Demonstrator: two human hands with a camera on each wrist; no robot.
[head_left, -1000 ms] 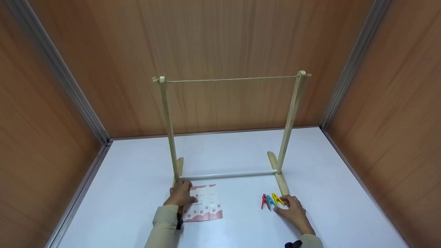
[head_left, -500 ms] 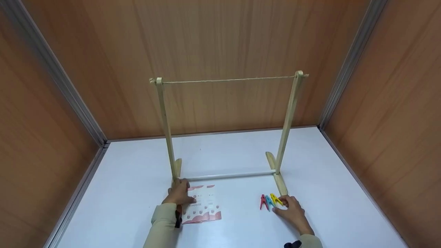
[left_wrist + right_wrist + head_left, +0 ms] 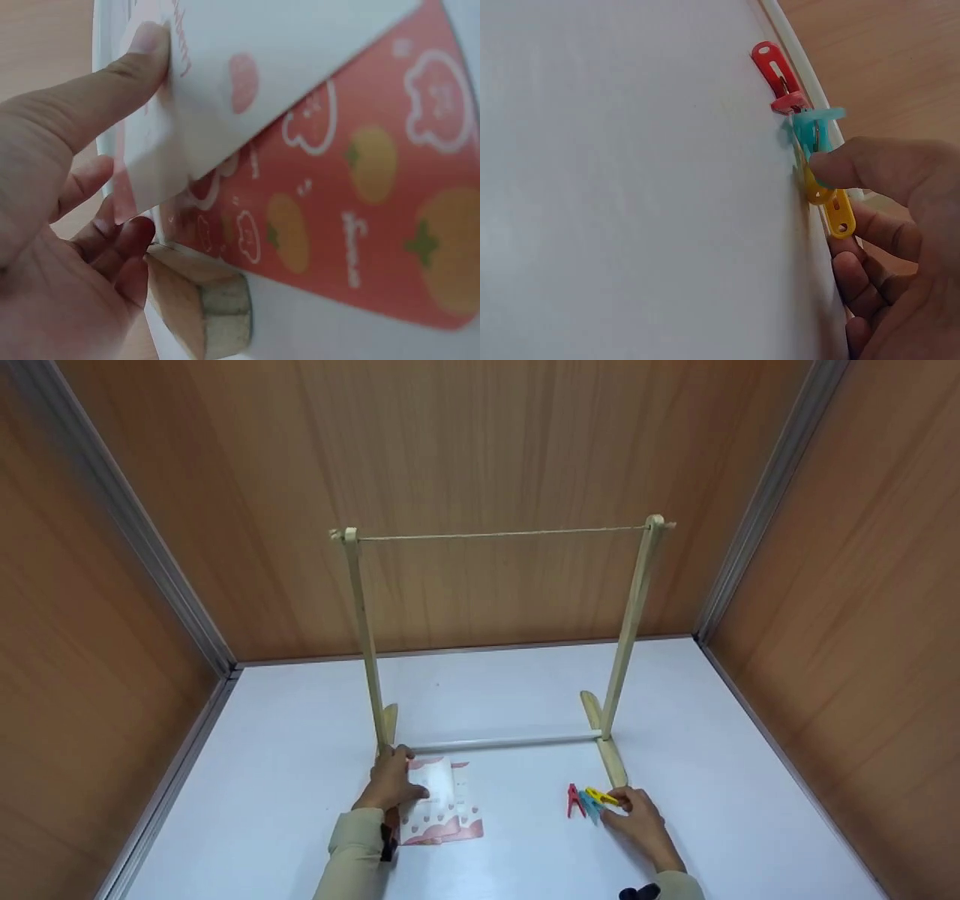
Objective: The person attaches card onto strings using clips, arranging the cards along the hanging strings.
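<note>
My left hand pinches the edge of a strawberry-print card, thumb on its white face and fingers behind. The card is tilted up in the left wrist view, and beneath it a red sheet with orange fruit shows. In the head view a second card sticks out to the right of it. My right hand pinches a yellow clothespin between thumb and forefinger. Beside it are a blue clothespin, partly covered by the yellow one, and a red clothespin.
Behind the hands stands a wooden frame with a left post, a right post, a string across the top and a white bar low down. A wooden foot reaches close to my right hand. Wood-patterned walls enclose the white table.
The top card has lifted and tilted under my left hand. The yellow clothespin has turned and its legs have drawn together, overlapping the blue one. Both hands are nearly in place.
</note>
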